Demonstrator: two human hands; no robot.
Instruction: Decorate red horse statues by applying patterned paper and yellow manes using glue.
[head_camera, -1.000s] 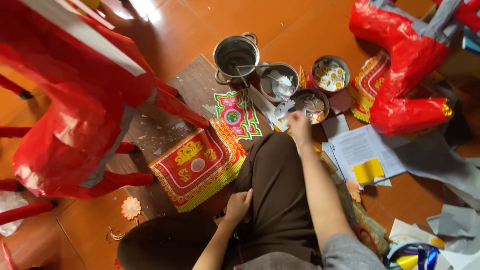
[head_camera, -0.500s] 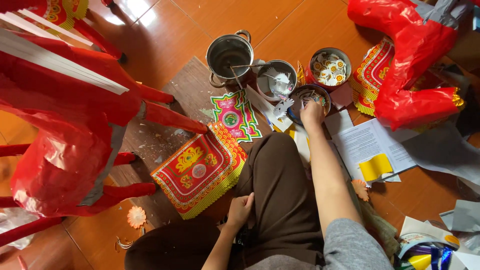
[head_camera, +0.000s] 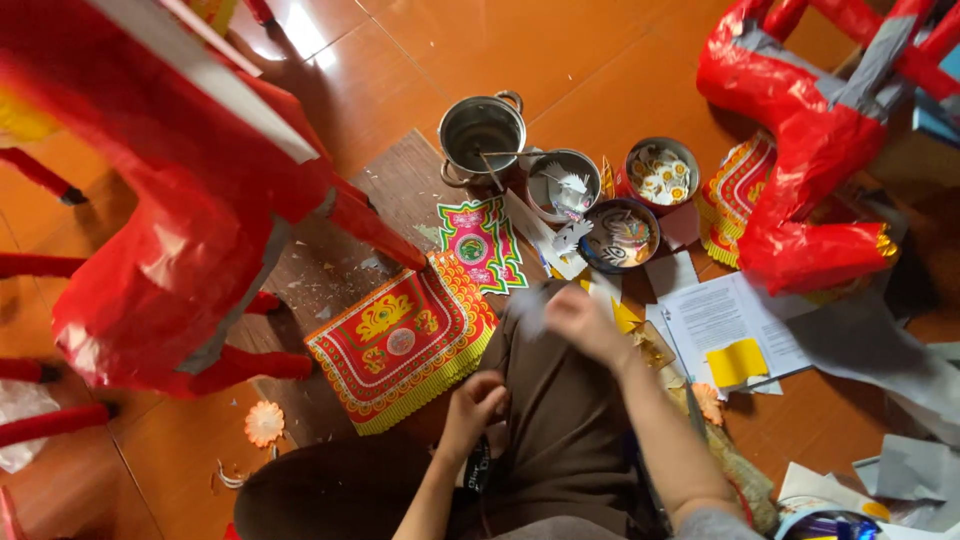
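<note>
A pale scrap of paper (head_camera: 530, 305) is pinched in the right hand (head_camera: 585, 325), blurred, held above the brown-clad knee just short of the dark bowl of cut-outs (head_camera: 620, 236). The right grip is closed on that scrap, though the fingers are smeared and hard to read. The left hand (head_camera: 475, 400) is curled loosely on the lap, its grip drawn together; whether anything is held there cannot be told. A red and gold fringed sheet (head_camera: 405, 338) is spread on the floor just left of the knee. A steel pot (head_camera: 482, 132) is seen beyond, near two more bowls. A big red paper figure (head_camera: 170, 210) is seen at the left.
</note>
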